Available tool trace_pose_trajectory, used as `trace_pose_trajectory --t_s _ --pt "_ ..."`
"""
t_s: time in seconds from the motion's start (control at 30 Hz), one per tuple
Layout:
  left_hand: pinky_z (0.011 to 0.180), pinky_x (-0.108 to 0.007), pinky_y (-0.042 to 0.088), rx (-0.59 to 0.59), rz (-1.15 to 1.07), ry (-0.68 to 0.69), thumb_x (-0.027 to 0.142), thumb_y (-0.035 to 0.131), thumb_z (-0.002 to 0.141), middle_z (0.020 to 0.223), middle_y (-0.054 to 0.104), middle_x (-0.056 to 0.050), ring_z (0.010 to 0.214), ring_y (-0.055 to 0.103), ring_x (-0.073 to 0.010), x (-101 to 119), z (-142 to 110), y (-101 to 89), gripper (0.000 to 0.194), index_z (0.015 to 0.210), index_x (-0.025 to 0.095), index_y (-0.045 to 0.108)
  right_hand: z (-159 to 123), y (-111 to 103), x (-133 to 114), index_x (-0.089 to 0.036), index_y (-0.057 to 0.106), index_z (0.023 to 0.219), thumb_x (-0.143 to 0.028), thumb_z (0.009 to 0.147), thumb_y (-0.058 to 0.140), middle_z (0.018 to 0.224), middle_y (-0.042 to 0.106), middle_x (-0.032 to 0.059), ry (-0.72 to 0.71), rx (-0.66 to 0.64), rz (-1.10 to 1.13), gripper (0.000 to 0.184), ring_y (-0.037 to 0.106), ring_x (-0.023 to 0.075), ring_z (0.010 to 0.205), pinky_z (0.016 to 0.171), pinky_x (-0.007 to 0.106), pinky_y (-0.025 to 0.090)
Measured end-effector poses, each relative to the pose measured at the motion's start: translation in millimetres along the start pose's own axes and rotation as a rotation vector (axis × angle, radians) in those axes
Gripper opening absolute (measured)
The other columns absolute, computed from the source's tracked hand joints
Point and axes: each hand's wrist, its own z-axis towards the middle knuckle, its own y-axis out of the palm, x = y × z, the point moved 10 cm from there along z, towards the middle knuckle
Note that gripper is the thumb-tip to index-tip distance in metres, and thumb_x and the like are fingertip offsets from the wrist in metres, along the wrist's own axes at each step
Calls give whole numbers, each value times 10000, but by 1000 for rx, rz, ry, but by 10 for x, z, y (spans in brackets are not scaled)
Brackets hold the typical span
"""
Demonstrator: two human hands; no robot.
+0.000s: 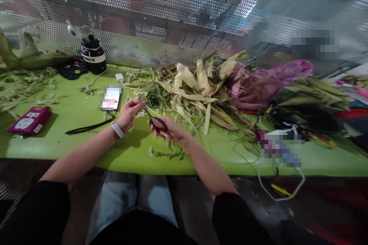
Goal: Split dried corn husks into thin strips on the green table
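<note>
With the scissors (157, 124) as the clock's centre, they sit above the lime-green table (126, 162), blades pointing towards 11 o'clock. The right hand (170, 128) grasps their black handles, while the fingertips of the left hand (130, 114) come together at the blade tips; whether they grip a strip there I cannot tell, the spot being too small. Just past them at 12 o'clock lies a tangle of green shreds (153, 98), and from 1 to 3 o'clock a heap of dry corn husks (201, 84) crowds the right hand's far side. A pink plastic bag (250, 92) rests against that heap between 2 and 3, and a white strap (303, 180) hangs over the table edge around 4. Loose trimmings (168, 154) lie between 5 and 6, close below the right hand. At 9 o'clock a black cord (89, 126) stretches near the left wrist, with a magenta box (30, 121) well beyond it. The lit phone (111, 98) lies at 10, near the left hand, the black bottle (93, 55) stands between 10 and 11, and a white plug (119, 77) lies at 11. Across the far side, a perforated metal screen (172, 26) walls off the table.
</note>
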Motion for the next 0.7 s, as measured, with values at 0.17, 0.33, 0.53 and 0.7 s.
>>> trace_pose_trajectory --t_s 0.17,0.33,0.53,0.7 --pt "689 -236 466 7 14 -33 210 923 521 705 695 -2 675 620 -91 -49 -14 13 317 655 140 645 4 72 50 -122 596 675 -656 696 709 488 626 0 67 20 7 546 289 0 267 290 171 137" --pt "734 -256 479 -40 -17 -41 221 917 537 736 714 -21 750 652 -124 -106 -22 55 284 673 143 680 -2 43 42 -131 595 684 -620 731 701 495 624 -4 58 53 -19 502 294 2 277 284 167 136" --pt "732 -254 472 -63 3 -11 244 915 546 684 678 -2 695 617 -105 -137 -41 92 283 642 140 671 5 16 27 -137 592 681 -617 694 734 488 620 -8 40 102 -19 501 297 5 277 287 181 136" --pt "747 -253 472 -64 -1 -8 243 913 548 717 695 -11 738 628 -112 -130 -46 101 274 647 141 678 23 2 41 -141 584 673 -622 671 756 459 589 -21 48 133 -33 511 293 7 281 298 186 137"
